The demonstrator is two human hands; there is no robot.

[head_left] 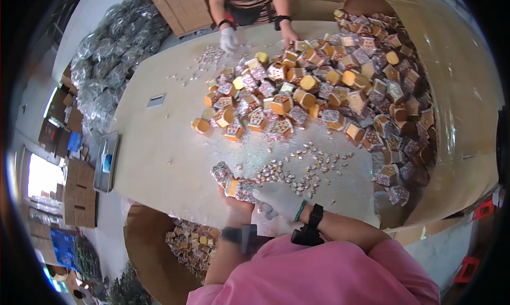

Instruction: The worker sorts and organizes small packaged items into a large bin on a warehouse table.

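Observation:
In front of me my left hand (237, 203), bare, is closed from below around small house-shaped ornaments. One ornament (231, 187) with orange walls and a speckled, glittery roof lies across the fingers. A second speckled one (221, 172) sticks up beyond it, against the same hand. My right hand (280, 198) wears a pale glove. Its fingers are curled and press on the right end of the nearer ornament; their tips are partly hidden. Small whitish-brown pieces (303, 169) lie scattered on the table just beyond my right hand.
A large heap of house ornaments (281, 103) covers the far and right parts of the pale table (159, 151). Across it, a person's gloved hand (229, 40) and other hand reach in. A carton (143, 252) of ornaments stands below left; a metal tray (108, 164) is at the left edge.

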